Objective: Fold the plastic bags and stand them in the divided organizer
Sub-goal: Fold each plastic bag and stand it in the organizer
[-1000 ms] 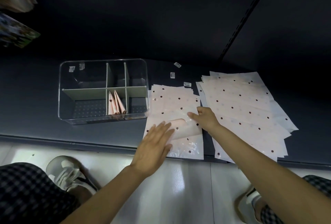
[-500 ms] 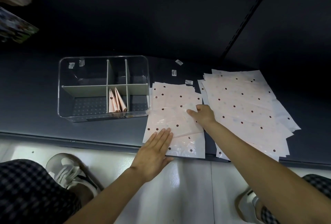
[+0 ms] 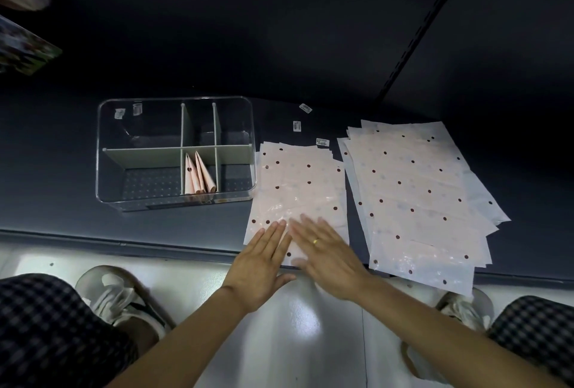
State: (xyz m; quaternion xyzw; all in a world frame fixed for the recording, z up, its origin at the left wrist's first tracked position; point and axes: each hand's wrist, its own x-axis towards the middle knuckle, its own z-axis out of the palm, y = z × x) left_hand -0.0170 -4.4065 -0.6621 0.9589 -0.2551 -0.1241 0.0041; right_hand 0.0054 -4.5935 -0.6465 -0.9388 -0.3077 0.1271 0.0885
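The working bag [image 3: 295,189], pale pink plastic with dark dots, lies flat on the dark shelf [image 3: 62,189], just right of the clear divided organizer [image 3: 175,151]. Its near edge reaches the shelf lip. Both hands lie on that near end with fingers straight and together: the left hand [image 3: 261,263] flat on the lower left corner, the right hand [image 3: 329,251] beside it, blurred and wearing a ring. Neither hand grips anything.

Handling, by judgement: the film looks very light, limp and glossy, so it probably slides on the smooth shelf and traps air. Press with flat palms to smooth it; to fold, pinch a corner or the near edge while the other hand pins the sheet.

Two folded bags [image 3: 198,176] stand in the organizer's front middle compartment, leaning rightward. The other compartments hold no bags. A fanned stack of unfolded bags [image 3: 416,195] lies to the right, overhanging the shelf lip. Three small labels [image 3: 297,126] lie behind the working bag.

The shelf is matte, dark and dimly lit, with a dark back panel. The floor below is pale and reflective.
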